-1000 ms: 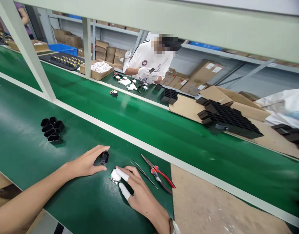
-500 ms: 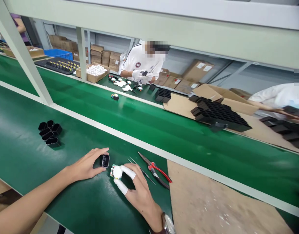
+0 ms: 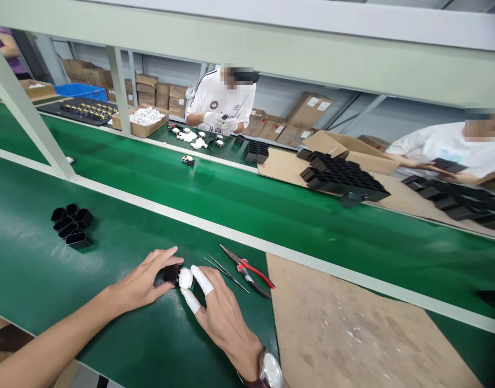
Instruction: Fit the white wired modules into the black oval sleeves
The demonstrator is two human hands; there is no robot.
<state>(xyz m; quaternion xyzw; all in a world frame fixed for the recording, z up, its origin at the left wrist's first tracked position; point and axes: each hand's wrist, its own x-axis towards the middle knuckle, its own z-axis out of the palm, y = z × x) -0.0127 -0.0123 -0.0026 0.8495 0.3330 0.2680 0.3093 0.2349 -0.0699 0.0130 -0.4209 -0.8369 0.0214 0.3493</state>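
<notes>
My left hand (image 3: 144, 280) pinches a small black housing (image 3: 171, 273) between thumb and fingers on the green mat. My right hand (image 3: 217, 315), with white finger cots on two fingers, grips a small white part (image 3: 186, 278) and presses it against the open end of the black housing. Both hands sit low in the middle of the view, touching through the two parts.
Tweezers (image 3: 226, 274) and red-handled pliers (image 3: 247, 270) lie right of my hands. A cluster of black housings (image 3: 71, 226) stands at left. Brown cardboard (image 3: 352, 334) covers the mat at right. Across the green belt (image 3: 271, 205), two people work among black trays (image 3: 344, 180) and boxes.
My right hand moved the white part left until it met the black housing held by my left hand. The camera view swung a little to the right.
</notes>
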